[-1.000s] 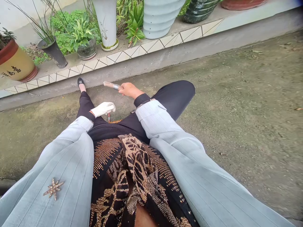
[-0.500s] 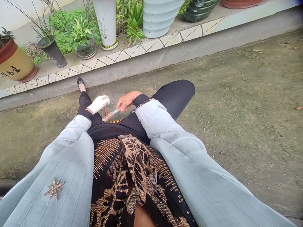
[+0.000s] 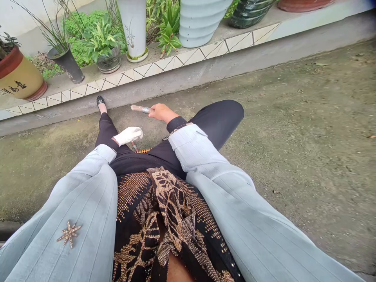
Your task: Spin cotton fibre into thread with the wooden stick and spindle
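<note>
My right hand (image 3: pixel 162 112), bare, is closed around one end of a light brown stick (image 3: pixel 137 108) with silvery wire wound round its middle. The stick points left, out past my knees. My left hand (image 3: pixel 129 135), in a white glove, is closed with its fingertips together on a thin strand of wire (image 3: pixel 142 126) that rises toward the stick. Just below the glove shows a reddish rod (image 3: pixel 134 146), beside a curved orange-and-black striped thing (image 3: pixel 143 150) at my lap. Whether the glove touches the rod, I cannot tell.
My knees are spread in black trousers (image 3: pixel 217 117). Ahead runs a low tiled ledge (image 3: pixel 152 69) bearing several potted plants, among them a tan pot (image 3: pixel 25 76) and a tall white pot (image 3: pixel 133 29). Concrete ground (image 3: pixel 293 125) lies around me.
My right hand has moved up and forward, swinging the stick away from my lap. My left hand has shifted slightly right and down, toward the lap.
</note>
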Tool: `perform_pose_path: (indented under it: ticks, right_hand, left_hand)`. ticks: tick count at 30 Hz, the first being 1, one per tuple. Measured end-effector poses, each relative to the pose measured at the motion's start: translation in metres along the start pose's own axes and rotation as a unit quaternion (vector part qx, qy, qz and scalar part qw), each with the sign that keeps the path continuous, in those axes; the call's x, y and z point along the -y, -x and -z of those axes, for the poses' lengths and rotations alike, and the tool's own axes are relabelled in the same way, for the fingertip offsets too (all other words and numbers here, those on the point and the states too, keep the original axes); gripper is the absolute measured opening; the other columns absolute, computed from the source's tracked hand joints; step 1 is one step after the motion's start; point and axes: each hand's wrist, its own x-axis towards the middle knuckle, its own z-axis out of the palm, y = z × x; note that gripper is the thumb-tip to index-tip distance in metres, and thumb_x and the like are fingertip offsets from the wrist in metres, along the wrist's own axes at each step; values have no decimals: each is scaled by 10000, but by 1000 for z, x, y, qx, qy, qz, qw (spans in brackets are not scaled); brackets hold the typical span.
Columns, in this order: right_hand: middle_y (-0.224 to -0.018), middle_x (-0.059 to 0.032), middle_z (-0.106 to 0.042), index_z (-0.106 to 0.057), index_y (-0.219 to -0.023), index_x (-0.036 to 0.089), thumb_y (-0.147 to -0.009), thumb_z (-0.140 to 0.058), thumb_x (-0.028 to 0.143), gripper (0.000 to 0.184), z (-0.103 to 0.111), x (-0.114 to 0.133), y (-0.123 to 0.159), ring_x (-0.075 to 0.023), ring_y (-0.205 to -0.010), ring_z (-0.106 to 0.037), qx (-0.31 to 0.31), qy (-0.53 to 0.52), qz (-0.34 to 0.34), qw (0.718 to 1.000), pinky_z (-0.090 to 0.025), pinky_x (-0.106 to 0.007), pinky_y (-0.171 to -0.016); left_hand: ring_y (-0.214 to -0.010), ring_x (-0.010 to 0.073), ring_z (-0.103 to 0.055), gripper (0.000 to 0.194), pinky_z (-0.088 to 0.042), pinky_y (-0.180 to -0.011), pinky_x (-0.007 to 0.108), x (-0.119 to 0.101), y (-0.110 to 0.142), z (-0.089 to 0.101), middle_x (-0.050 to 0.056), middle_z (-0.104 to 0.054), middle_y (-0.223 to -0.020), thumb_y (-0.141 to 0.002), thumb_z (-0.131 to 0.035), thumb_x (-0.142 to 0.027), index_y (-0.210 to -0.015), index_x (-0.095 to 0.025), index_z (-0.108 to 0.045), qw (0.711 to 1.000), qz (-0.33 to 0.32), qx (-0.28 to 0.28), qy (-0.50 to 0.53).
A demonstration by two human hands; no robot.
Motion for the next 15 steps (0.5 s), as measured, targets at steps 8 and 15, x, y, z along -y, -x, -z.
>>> perform_pose_path:
  ticks: [8, 15]
  right_hand:
    - [-938, -75, -784, -832, -1233, 161, -937, -768, 205, 306, -15, -1, 2, -201, -864, -702, 243, 94, 86, 962, -481, -298, -770]
    - [-682, 55, -616, -771, -952, 132, -801, -844, 169, 172, -7, 1, 13, -98, -634, -540, 408, -35, 127, 903, -415, -244, -684]
  left_hand:
    - [-537, 98, -399, 250, -293, -555, 249, -24, 5, 18, -34, -516, -606, -943, -590, -344, -782, -165, -656, 991, -16, -104, -85]
    - [-527, 92, -381, 223, -283, -531, 244, -28, 2, 29, -39, -498, -589, -940, -596, -298, -774, -159, -651, 994, 4, -94, -57]
